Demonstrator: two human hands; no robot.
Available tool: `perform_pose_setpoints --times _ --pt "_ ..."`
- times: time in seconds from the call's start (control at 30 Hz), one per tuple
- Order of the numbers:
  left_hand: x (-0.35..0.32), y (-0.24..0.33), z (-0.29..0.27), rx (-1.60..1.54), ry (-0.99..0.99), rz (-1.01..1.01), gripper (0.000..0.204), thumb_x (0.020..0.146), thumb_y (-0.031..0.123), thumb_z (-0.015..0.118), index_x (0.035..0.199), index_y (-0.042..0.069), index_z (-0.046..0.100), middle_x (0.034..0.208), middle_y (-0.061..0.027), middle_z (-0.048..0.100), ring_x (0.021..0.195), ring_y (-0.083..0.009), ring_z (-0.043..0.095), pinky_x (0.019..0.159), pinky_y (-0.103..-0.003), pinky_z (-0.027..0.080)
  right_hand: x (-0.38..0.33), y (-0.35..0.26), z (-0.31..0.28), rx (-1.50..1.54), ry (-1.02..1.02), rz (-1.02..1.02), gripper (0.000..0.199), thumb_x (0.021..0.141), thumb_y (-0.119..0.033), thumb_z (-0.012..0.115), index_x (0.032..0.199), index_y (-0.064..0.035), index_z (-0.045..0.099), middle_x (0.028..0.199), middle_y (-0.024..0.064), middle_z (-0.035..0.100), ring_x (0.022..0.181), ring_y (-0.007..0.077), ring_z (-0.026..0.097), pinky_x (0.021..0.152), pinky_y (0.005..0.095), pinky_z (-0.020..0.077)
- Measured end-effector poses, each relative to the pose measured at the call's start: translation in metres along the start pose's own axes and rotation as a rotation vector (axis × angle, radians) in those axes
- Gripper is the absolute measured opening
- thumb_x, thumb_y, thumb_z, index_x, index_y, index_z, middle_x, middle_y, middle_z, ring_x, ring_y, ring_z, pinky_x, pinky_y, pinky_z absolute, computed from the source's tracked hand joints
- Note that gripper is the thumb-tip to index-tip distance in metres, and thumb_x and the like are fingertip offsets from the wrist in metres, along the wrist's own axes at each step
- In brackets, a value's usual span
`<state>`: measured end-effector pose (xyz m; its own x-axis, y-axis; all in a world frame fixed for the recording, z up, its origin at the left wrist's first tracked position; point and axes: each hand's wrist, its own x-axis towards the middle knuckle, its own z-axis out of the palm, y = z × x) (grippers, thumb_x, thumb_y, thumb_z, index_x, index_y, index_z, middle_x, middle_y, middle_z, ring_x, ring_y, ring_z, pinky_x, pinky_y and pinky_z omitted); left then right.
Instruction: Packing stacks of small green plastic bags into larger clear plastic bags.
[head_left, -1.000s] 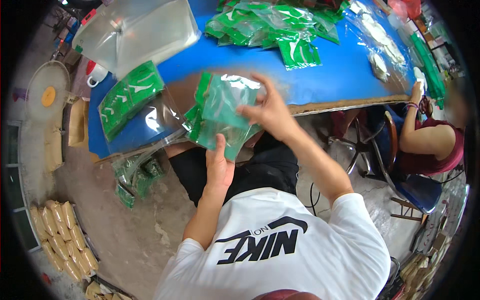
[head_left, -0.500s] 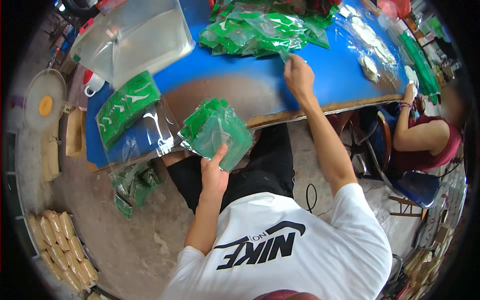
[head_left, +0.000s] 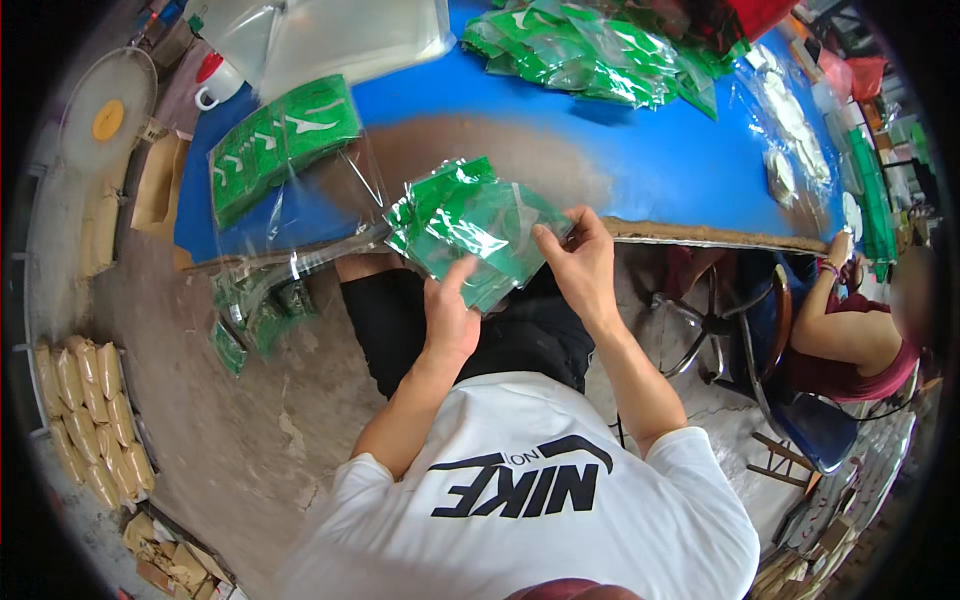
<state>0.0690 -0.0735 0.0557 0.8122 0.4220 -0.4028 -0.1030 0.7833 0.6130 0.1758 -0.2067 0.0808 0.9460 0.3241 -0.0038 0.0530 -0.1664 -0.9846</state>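
A fanned stack of green and clear plastic packets point(head_left: 455, 215) is in my left hand point(head_left: 453, 312), the thumb lying across its top. From the right, my right hand point(head_left: 582, 258) pinches the corner of a single green packet point(head_left: 515, 222) that overlaps the stack. Both hands are over my lap at the table's front edge. Farther back lies a loose heap of the same green packets point(head_left: 590, 50). To the left, a row of packed green packets point(head_left: 283, 140) lies on the table, with clear film next to it.
The blue table point(head_left: 420, 95) has a worn brown patch at its front. A white mug point(head_left: 217, 82) with a red top stands at the back left, beside clear plastic sheets point(head_left: 345, 35). White flat pieces point(head_left: 790, 115) lie at the right, where a seated person point(head_left: 845, 335) works.
My right hand has come back from the far heap to the stack, bringing a packet. My left hand has lifted a little, still holding the stack. The whole view has shifted.
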Motion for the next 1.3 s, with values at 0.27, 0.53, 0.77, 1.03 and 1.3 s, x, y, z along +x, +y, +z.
perform_pose_setpoints --times 0.27,0.53,0.77,1.03,1.3 --pt "0.006 0.002 0.006 0.353 -0.093 0.299 0.037 0.085 0.003 0.075 0.12 -0.002 0.062 0.113 -0.0055 0.067 0.098 -0.0135 0.063 0.088 -0.031 0.05 -0.006 -0.009 0.007 -0.315 -0.014 -0.11 0.034 0.078 -0.021 0.083 0.083 0.002 0.058 0.098 0.0112 0.053 0.08 0.0207 0.056 0.069 0.0341 0.0487" --pt "0.026 0.042 0.021 0.577 -0.362 0.333 0.035 0.085 0.005 0.073 0.117 -0.003 0.064 0.11 -0.0079 0.07 0.098 -0.0143 0.064 0.089 -0.032 0.05 0.063 -0.026 0.003 -0.114 0.148 -0.305 0.095 0.075 -0.029 0.088 0.147 0.0005 0.033 0.138 0.0179 0.049 0.127 0.0255 0.051 0.108 0.0396 0.0387" --pt "0.088 0.084 0.03 1.028 -0.597 0.671 0.073 0.076 0.008 0.084 0.137 0.001 0.044 0.122 -0.0124 0.062 0.113 -0.0211 0.06 0.098 -0.037 0.047 0.081 -0.034 -0.004 -0.099 -0.438 -0.417 0.075 0.075 -0.018 0.086 0.135 -0.003 0.044 0.121 0.0112 0.059 0.116 0.0219 0.056 0.103 0.0353 0.0432" --pt "0.102 0.067 0.043 0.614 -0.524 0.512 0.073 0.081 0.003 0.08 0.141 0.003 0.039 0.127 -0.0099 0.057 0.116 -0.0187 0.058 0.095 -0.033 0.05 0.092 -0.003 0.016 -0.115 -0.328 -0.385 0.074 0.076 -0.012 0.081 0.139 -0.0054 0.042 0.126 0.0236 0.06 0.121 0.0412 0.056 0.099 0.0443 0.0456" --pt "0.112 0.059 0.022 0.592 -0.482 0.256 0.037 0.086 0.006 0.077 0.12 0.0 0.063 0.11 -0.0053 0.069 0.097 -0.0119 0.063 0.084 -0.029 0.052 0.092 0.003 0.012 -0.193 -0.4 -0.35 0.076 0.077 -0.016 0.082 0.142 -0.0081 0.043 0.127 0.0203 0.062 0.121 0.0405 0.057 0.1 0.0442 0.0464"
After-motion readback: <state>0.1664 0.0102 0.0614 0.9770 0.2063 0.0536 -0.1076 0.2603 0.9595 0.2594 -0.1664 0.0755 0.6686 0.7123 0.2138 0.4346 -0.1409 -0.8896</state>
